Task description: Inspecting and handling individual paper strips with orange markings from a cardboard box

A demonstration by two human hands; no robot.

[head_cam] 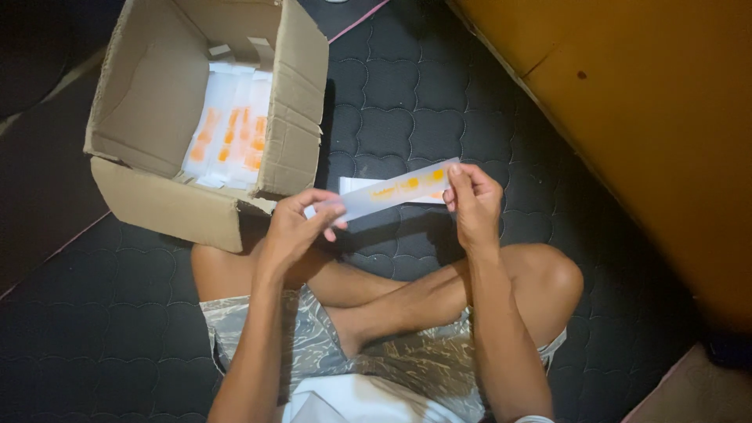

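Two hands, left hand (294,227) and right hand (472,200), fingers pinching one white strip (392,190); one open cardboard box (157,117) alongside.

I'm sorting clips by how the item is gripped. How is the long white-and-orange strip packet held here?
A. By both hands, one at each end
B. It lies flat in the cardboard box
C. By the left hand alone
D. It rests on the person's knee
A: the left hand pinches one end of the strip packet and the right hand the other, holding it above the dark quilted mat, apart from the cardboard box.
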